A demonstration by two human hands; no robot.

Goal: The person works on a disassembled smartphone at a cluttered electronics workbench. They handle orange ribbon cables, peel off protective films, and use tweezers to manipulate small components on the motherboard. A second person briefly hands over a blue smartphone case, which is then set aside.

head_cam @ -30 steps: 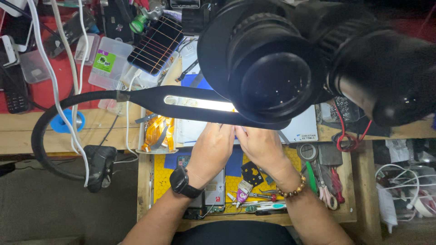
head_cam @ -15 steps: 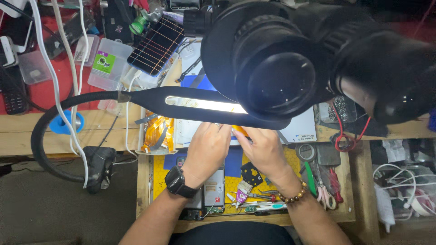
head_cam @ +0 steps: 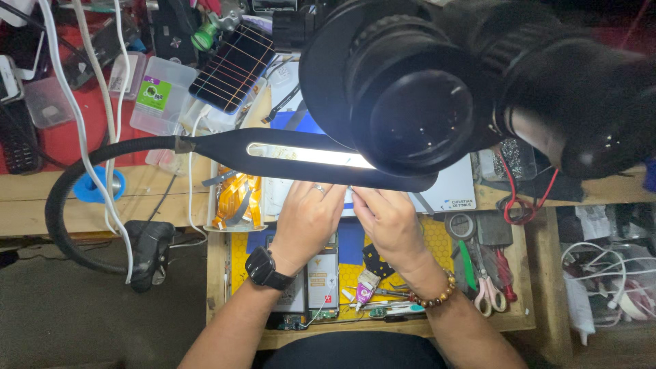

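My left hand (head_cam: 307,220), with a black watch and a ring, and my right hand (head_cam: 391,222), with a bead bracelet, rest side by side on the bench. Their fingertips meet just under the lit black lamp bar (head_cam: 301,154), which hides what lies between them. An opened phone (head_cam: 321,279) with its circuit board showing lies below my left wrist on the yellow and blue work mat (head_cam: 429,240). A small glue tube (head_cam: 365,285) lies by my right wrist. Large black microscope eyepieces (head_cam: 417,102) fill the upper right of the view.
Orange flex ribbons (head_cam: 236,201) sit in a tray left of my hands. Scissors (head_cam: 486,290), a tape roll (head_cam: 459,225) and hand tools lie to the right. Plastic boxes (head_cam: 154,96), a dark striped panel (head_cam: 232,67) and white cables (head_cam: 82,137) crowd the back left.
Both hands stay close together under the lamp, shifted only slightly left. The view itself has moved a little.
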